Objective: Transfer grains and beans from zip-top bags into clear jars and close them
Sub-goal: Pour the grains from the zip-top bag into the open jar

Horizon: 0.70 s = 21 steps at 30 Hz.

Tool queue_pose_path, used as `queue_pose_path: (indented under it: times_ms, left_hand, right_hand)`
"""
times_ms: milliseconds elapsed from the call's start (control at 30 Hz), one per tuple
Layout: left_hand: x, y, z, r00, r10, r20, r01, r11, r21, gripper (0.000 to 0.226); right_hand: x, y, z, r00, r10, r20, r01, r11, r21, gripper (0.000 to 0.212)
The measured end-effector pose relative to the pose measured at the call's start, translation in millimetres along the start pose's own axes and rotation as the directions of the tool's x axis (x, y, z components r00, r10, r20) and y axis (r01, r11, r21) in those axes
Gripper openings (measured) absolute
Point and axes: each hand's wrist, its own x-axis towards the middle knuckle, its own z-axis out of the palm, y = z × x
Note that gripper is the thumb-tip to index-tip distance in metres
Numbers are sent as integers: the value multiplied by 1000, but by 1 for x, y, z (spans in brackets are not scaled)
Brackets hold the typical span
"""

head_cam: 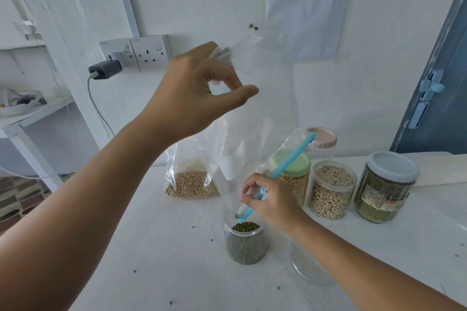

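**Currently: inverted bag over open jar**

Centrally on the desk (156, 247), the open jar (246, 243) stands upright, filled with green beans nearly to its rim. The zip-top bag (255, 118) hangs inverted above it, almost empty; its blue zip edge (278, 171) slants from the jar mouth up to the right. Two beans cling inside the raised bottom of the bag.

The left hand (199, 93) grips the bag's raised end, fingers pinching the gathered plastic. The right hand (267, 199) pinches the zip edge just above the jar rim.

Just behind the jar, a second bag (189, 179) of pale beans rests on the desk. To the right stand four jars: a green-lidded jar (293, 177), a pink-lidded jar (322, 141), an unlidded jar of pale grains (331, 192) and a grey-lidded jar (386, 187). An empty glass jar (305, 267) lies partly hidden under the right forearm. Loose beans dot the desk in front of the jar.
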Motion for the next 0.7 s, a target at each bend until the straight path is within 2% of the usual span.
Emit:
queue_pose_path:
  times_ms: [100,167,267,333,467,700]
  left_hand:
    - [0,0,0,1000,1,-2,-1,1000,-1,21]
    - [1,0,-1,1000,-2,-10,2,1000,-4,20]
    - [2,-1,-2,1000,-3,-23,3,1000,4,20]
    - [3,-4,-4,1000,-11,-25,12,1000,4,23]
    - [4,-12,-6,998,-54,-40,54,999,-8,30]
    - [1,-7,-4,999,-37,-40,37,999,-18,23]
  right_hand:
    - [0,4,2,1000,-23,2,23,999,-32,24]
    - [-1,6,3,999,-13,40,13,1000,7,25]
    - [-4,5,2,996,30,81,-34,998,54,39]
    - [-4,3,1,994,43,98,-49,997,55,41]
    - [-1,-4,-1,997,29,75,-35,997,69,28]
    - [1,-8,0,998,3,62,-2,1000,-8,25]
